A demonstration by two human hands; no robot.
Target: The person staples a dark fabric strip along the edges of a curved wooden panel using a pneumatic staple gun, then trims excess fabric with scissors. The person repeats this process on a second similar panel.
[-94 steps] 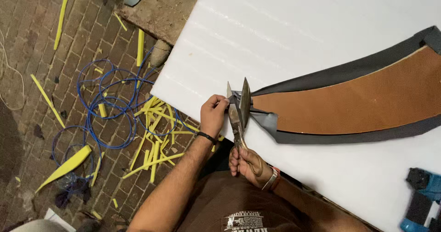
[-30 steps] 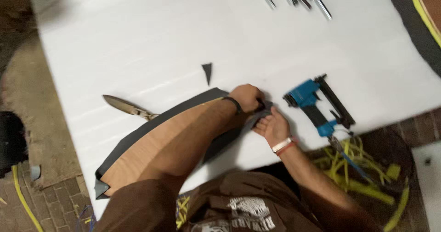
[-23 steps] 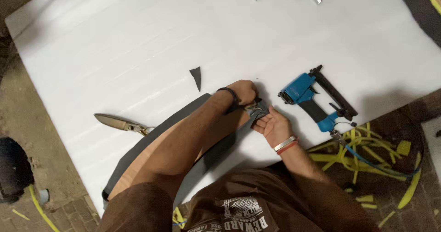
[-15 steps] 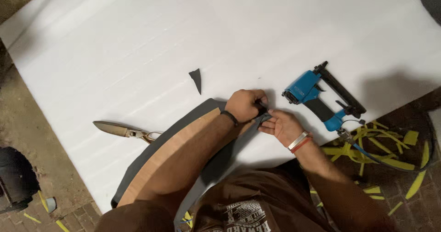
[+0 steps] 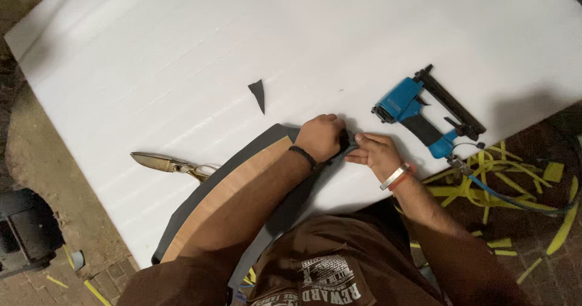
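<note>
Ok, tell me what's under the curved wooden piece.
Grey fabric shows around the curved wooden piece, lying on the white table. The left hand and forearm hide the end.
</note>
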